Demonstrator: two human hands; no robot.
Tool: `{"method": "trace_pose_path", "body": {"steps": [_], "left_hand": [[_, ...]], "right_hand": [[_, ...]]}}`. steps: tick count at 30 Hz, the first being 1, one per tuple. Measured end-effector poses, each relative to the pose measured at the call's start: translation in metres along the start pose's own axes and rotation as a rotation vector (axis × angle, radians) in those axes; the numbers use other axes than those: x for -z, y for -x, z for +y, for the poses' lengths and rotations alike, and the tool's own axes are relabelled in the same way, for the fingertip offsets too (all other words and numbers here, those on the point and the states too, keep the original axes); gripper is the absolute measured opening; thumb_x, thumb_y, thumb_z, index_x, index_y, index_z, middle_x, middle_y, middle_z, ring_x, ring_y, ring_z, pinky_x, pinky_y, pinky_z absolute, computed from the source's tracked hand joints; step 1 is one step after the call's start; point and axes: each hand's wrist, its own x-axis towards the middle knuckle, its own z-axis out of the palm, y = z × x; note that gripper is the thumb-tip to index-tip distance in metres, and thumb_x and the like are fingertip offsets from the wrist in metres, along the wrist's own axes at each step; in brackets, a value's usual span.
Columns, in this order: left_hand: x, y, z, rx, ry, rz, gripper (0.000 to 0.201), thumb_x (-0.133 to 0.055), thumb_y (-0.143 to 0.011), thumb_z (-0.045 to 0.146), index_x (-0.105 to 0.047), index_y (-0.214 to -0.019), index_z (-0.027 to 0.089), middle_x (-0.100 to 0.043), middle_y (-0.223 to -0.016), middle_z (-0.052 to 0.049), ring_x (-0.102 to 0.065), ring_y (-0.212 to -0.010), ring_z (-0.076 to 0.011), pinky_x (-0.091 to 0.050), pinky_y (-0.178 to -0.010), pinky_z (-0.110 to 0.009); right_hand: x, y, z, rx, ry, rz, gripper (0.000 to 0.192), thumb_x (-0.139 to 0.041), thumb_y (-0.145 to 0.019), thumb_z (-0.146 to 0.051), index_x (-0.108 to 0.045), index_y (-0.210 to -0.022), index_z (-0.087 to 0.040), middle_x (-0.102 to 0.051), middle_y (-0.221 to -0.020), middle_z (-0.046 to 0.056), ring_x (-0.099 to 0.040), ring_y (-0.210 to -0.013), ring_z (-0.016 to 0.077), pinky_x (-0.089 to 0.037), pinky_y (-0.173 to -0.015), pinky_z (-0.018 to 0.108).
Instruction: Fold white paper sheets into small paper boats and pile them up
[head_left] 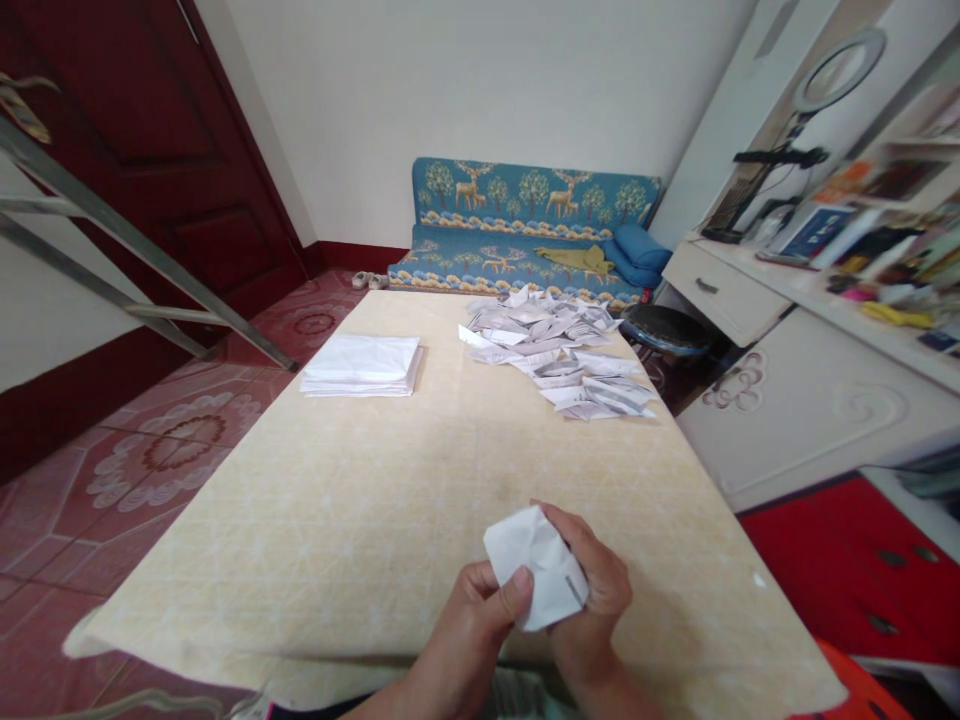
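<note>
We note a long table (390, 470) with a pale yellow, faintly crackle-patterned top, matte and bare at the near end. Floor (172, 430): red tiles with round floral medallions. Dark red panelled door (150, 170) at left, crossed by grey metal bars (112, 240). Plain white wall behind; against it a blue sofa (525, 225) printed with deer and trees. White cabinet (810, 400) with a scrolled relief at right; ring light (840, 70) above it.

Far left of the tabletop: a neat flat stack of white sheets (362, 365). Far right: a loose heap of folded paper pieces (559, 355), angular, white with grey print.

Near edge, just above the tabletop: our left hand (472, 625) and right hand (592, 590) both grasp one folded paper piece (536, 565), creased, white, pointed. Left thumb presses its lower edge; right fingers wrap behind it.
</note>
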Motion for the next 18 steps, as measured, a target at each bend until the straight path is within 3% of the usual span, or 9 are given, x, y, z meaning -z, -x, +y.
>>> {"method": "trace_pose_path", "body": {"steps": [13,15,18], "left_hand": [[0.002,-0.002,-0.005,-0.102,-0.143,0.078,0.025,-0.066,-0.076,0.032,-0.074,-0.081,0.010,-0.069,-0.069,-0.007,-0.057,-0.066,-0.0153,-0.042,-0.068,-0.025],[0.004,-0.003,0.000,-0.135,-0.214,0.114,0.024,-0.066,-0.076,0.033,-0.074,-0.081,0.011,-0.069,-0.070,-0.007,-0.058,-0.067,-0.0161,-0.042,-0.068,-0.025],[0.014,-0.006,0.009,-0.193,-0.326,0.183,0.025,-0.065,-0.076,0.034,-0.074,-0.084,0.013,-0.070,-0.073,-0.006,-0.061,-0.071,-0.0188,-0.044,-0.071,-0.028]], "right_hand": [[-0.012,0.015,0.009,-0.327,-0.210,0.094,0.024,-0.065,-0.062,-0.030,-0.065,-0.083,-0.020,-0.067,-0.076,0.004,-0.062,-0.067,0.0225,-0.047,-0.054,0.028],[-0.014,0.012,0.009,-0.383,-0.223,0.041,0.025,-0.065,-0.063,-0.030,-0.065,-0.085,-0.018,-0.067,-0.073,0.003,-0.061,-0.065,0.0212,-0.047,-0.055,0.027],[-0.011,0.001,0.006,-0.427,-0.260,-0.206,0.026,-0.062,-0.065,-0.023,-0.065,-0.091,-0.017,-0.067,-0.076,0.003,-0.061,-0.068,0.0200,-0.048,-0.060,0.026]]}}
